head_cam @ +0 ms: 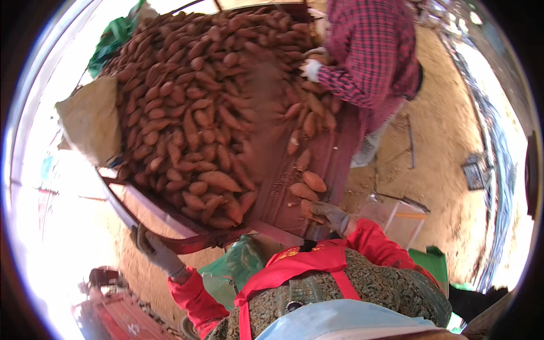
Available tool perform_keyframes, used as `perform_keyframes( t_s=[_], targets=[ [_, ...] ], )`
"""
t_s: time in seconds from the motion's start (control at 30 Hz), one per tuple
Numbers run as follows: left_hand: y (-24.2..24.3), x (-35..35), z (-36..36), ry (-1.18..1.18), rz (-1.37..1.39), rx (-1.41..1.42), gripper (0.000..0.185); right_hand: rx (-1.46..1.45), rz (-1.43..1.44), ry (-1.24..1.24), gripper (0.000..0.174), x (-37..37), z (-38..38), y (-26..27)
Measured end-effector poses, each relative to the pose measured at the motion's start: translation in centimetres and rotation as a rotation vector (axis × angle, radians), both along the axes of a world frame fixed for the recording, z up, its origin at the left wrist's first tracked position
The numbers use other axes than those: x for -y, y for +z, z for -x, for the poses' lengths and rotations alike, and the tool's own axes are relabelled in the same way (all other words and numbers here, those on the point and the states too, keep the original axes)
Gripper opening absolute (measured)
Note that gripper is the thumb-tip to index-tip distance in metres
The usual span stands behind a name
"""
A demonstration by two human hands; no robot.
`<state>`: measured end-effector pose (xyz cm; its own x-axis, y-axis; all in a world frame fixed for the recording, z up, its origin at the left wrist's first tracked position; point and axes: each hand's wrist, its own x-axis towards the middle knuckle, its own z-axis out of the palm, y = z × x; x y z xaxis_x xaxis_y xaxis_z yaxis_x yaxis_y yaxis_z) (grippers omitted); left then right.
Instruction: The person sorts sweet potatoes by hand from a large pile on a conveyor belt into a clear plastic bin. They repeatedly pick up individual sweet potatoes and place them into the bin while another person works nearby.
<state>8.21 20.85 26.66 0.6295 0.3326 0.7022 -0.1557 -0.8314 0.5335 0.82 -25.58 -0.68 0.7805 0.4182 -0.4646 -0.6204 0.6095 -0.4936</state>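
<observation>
A large heap of reddish-brown sweet potatoes lies on the red metal bed of a cart or trailer in front of me. My right hand, in a grey glove, has its fingers around a sweet potato at the near right of the bed. Just beyond it lie two loose sweet potatoes, with more towards the far right side. My left hand, also gloved, holds the curved metal rail at the bed's near left corner.
A person in a checked shirt leans over the far right side, one gloved hand at the sweet potatoes. Green bags hang close to my body. A dark crate sits on the ground at right; a red machine stands lower left.
</observation>
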Motion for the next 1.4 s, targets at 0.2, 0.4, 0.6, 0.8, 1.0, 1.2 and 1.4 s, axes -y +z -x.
perform_keyframes(
  t_s=[0.2,0.4,0.6,0.8,1.0,1.2,1.4],
  targets=[
    [0.1,1.0,0.7,0.035,-0.034,0.004,0.029,0.01,0.034,0.236,0.077,-0.8,-3.2,-2.2],
    [0.4,2.1,0.4,0.097,-0.021,0.039,0.028,0.04,0.1,0.408,0.074,-3.7,-5.1,-3.0],
    [-0.1,2.3,0.8,0.152,-0.046,0.05,0.03,-0.035,0.294,0.562,0.063,-5.8,-7.8,-2.4],
    [0.0,2.7,0.4,0.05,0.155,0.108,0.033,0.156,0.478,0.797,0.071,-6.4,-10.3,-1.3],
    [-0.1,3.1,0.1,0.016,0.214,0.19,0.033,1.134,1.071,0.507,0.066,-12.4,-9.3,-2.2],
    [-0.2,2.8,-0.2,-0.04,0.303,0.208,0.033,1.495,1.416,0.53,0.062,-16.3,-6.9,-2.5],
    [-0.2,1.5,-0.4,-0.152,0.197,0.195,0.033,1.468,1.297,0.485,0.045,-14.9,-3.0,-0.3]
  ],
)
